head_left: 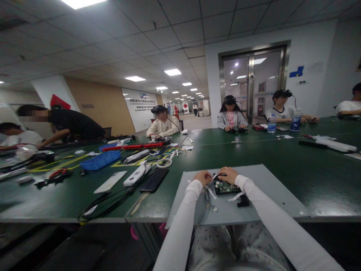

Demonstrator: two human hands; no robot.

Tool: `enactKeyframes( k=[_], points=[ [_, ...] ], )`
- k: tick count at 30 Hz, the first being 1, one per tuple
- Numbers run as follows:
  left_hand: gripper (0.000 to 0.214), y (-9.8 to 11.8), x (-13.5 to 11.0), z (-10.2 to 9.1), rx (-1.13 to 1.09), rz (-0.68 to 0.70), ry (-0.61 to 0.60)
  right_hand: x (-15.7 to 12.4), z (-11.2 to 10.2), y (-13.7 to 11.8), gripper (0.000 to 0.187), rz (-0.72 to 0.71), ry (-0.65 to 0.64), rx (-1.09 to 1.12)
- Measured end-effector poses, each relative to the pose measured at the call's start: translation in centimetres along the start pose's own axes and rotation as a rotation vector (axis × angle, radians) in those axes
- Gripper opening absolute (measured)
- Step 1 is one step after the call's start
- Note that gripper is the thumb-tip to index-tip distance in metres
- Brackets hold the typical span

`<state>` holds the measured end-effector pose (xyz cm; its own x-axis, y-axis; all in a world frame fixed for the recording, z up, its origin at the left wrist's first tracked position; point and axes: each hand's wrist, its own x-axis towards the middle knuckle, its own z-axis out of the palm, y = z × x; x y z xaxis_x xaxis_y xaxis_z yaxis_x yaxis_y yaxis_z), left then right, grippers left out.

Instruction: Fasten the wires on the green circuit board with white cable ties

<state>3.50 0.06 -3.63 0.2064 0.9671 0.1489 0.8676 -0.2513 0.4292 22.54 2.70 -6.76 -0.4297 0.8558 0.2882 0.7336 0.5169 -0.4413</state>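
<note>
A green circuit board in a black housing [225,187] lies on a grey panel [270,195] in front of me. My left hand [203,177] is at its upper left corner, fingers curled together; what they pinch is too small to make out. From the right, my right hand [229,174] reaches over the far edge of the housing, its fingers bent and closed on it. A white strip [211,192] and thin wires run down beside the board's left side. Another white strip [235,197] and a small black piece [243,201] lie near its lower right.
Left of the panel lie a dark phone [154,180], a white power strip [137,174], a white phone [110,182] and black cables. Beyond them stands a blue tray [100,160]. Several people sit around the green table [203,150]. Bottles [272,124] stand across from me.
</note>
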Motion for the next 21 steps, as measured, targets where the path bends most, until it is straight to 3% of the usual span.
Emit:
enactKeyframes(
  k=[21],
  points=[
    [0.030, -0.22, 0.11, 0.08, -0.081, 0.056, -0.060, 0.05, -0.09, -0.03, 0.036, 0.017, -0.015, 0.003]
  ],
)
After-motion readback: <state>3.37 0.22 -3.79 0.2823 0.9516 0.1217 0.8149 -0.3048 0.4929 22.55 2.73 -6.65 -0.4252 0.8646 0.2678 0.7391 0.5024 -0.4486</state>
